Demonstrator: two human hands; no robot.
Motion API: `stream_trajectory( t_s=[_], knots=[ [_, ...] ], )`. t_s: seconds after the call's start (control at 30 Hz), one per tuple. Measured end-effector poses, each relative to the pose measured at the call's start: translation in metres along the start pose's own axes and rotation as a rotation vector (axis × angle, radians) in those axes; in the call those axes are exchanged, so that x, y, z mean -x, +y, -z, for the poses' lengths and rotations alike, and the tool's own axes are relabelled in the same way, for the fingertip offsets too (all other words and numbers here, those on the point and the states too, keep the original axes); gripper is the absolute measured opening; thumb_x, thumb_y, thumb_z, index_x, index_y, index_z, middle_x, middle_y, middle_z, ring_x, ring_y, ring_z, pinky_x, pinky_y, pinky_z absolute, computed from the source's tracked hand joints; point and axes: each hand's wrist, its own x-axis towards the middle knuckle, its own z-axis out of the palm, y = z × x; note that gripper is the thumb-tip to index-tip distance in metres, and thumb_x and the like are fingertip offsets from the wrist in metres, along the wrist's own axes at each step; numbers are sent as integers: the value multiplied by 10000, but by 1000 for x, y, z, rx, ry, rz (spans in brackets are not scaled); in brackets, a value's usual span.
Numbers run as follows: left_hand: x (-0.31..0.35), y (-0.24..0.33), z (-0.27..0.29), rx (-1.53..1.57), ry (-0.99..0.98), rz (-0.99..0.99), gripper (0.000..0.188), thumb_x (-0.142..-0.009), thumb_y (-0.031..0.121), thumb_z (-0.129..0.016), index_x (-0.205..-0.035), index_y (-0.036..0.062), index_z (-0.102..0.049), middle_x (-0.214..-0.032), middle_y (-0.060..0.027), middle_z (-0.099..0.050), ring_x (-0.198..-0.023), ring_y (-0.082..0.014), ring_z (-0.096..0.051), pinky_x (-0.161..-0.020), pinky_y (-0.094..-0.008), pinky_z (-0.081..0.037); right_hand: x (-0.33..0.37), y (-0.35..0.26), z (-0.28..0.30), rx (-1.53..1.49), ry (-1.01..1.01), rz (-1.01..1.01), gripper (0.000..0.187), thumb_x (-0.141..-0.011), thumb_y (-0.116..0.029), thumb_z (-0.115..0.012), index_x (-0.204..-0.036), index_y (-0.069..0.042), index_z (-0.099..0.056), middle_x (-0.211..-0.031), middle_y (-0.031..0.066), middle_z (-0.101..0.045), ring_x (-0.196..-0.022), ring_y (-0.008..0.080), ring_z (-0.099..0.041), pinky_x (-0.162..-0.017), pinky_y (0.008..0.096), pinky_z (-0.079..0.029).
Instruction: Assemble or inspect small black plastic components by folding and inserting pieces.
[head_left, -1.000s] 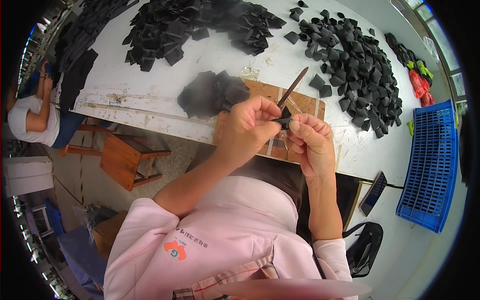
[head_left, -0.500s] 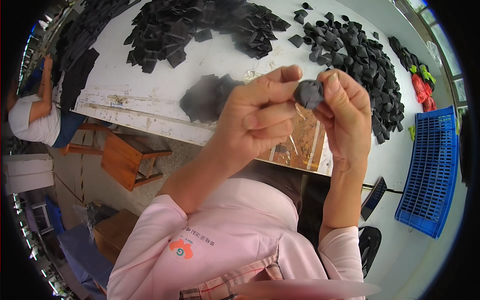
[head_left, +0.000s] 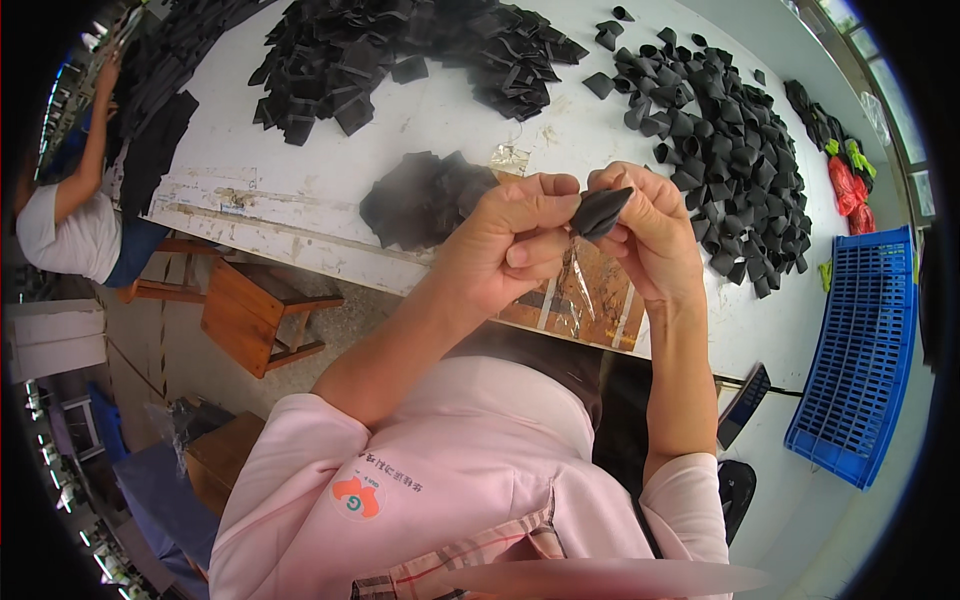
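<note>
Between both hands, above the table's front edge, is a small folded black fabric piece (head_left: 600,213). My left hand (head_left: 520,228) pinches its left side with thumb and forefinger. On the other side, my right hand (head_left: 652,225) grips it with thumb and fingers. Just behind my left hand lies a small heap of flat black fabric pieces (head_left: 415,200). To the right spreads a large pile of black curled, cone-like pieces (head_left: 735,150). Farther back sits a big pile of flat black pieces (head_left: 330,65).
A brown board (head_left: 595,300) lies at the white table's (head_left: 260,215) front edge. A blue plastic crate (head_left: 855,350) stands at right, near red and black bags (head_left: 845,185). Wooden stools (head_left: 250,315) stand left, where another person (head_left: 75,230) sits by black fabric strips.
Both hands have come lower and slightly toward me. The fabric piece has turned from a rounded shape to a pointed one. The other person's arm has reached farther up.
</note>
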Motion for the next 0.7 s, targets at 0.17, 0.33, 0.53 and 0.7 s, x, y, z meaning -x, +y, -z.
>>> stream_trajectory(
  t_s=[0.17,0.33,0.53,0.7],
  knots=[
    [0,-6,-29,-787,200,-530,329,-827,35,-521,-1129,-31,-408,-904,-93,-545,-577,-47,-470,-481,-141,-372,10,-10,-3,412,170,86,275,-864,-260,-525,-737,-16,-536,-590,-38,-430,-494,35,-323,-435,181,-248],
    [-6,5,-35,-1462,22,-1062,268,-797,16,-566,-1058,-23,-518,-992,-106,-556,-795,-124,-542,-660,-210,-441,29,-8,-11,937,476,569,301,-838,-282,-548,-874,16,-559,-673,39,-467,-572,105,-422,-495,225,-337],
    [-6,5,-46,-1567,15,-1037,53,-773,38,-608,-818,15,-623,-778,-57,-607,-716,-120,-557,-644,-220,-436,31,-1,-29,1177,388,632,399,-696,-312,-683,-941,-24,-554,-749,74,-506,-638,174,-512,-522,272,-420],
    [-7,-1,-41,-1292,135,-1065,44,-780,42,-604,-795,0,-604,-759,-40,-597,-644,-86,-529,-589,-205,-423,26,-4,-35,1251,396,739,385,-634,-194,-733,-935,-31,-556,-741,74,-528,-614,178,-530,-491,273,-426]
  ],
)
